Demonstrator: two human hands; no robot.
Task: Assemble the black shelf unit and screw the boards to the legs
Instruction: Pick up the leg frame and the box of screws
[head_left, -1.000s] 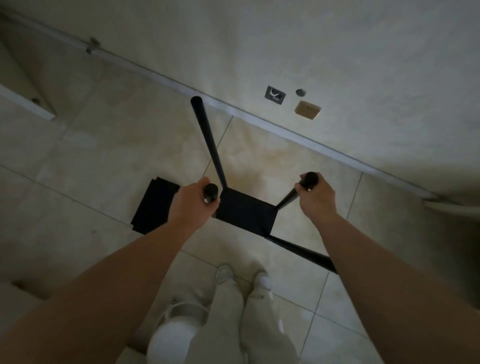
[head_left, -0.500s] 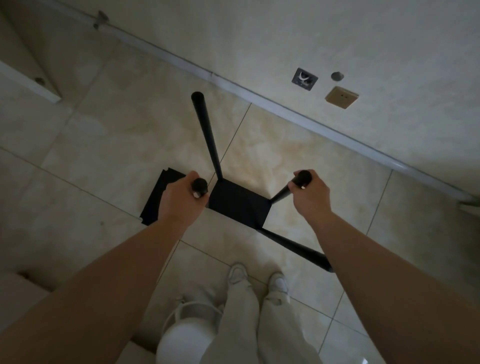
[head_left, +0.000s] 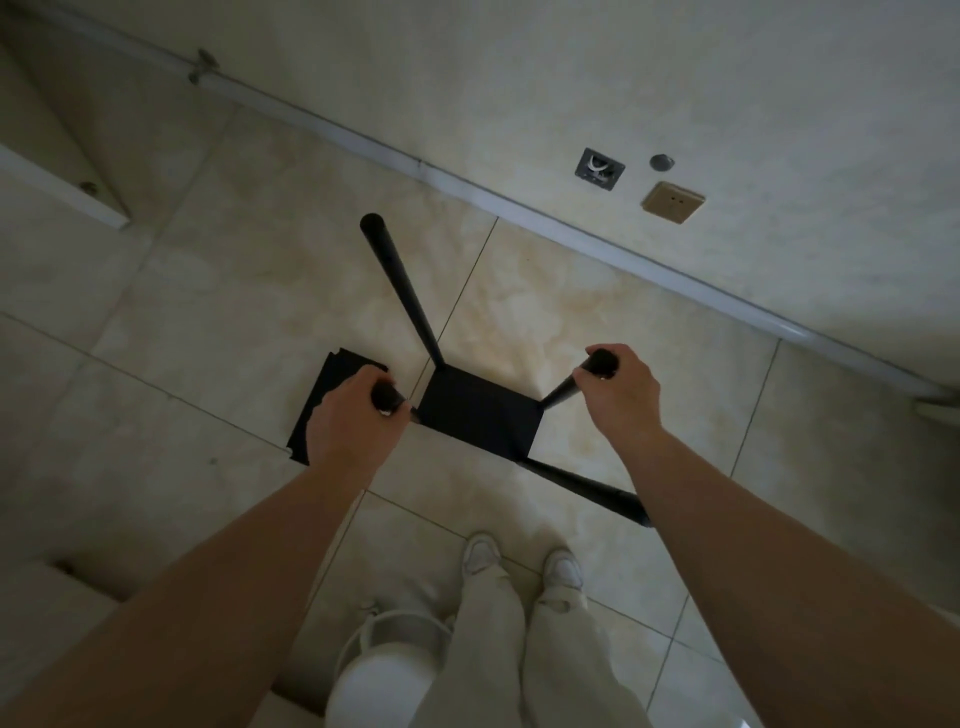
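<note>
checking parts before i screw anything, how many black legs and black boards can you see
black legs: 4, far leg, near leg, one gripped by the left hand, one by the right hand
black boards: 2, fitted board, loose board on the floor
total: 6

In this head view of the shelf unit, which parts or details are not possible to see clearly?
- Head view: the left hand covers most of the leg it grips and part of the loose black board.
- Head view: the right hand hides the upper part of its leg.
- Head view: screws or holes in the mounted board are too dark to see.
- Head view: the right forearm hides the nearest leg's end.
</note>
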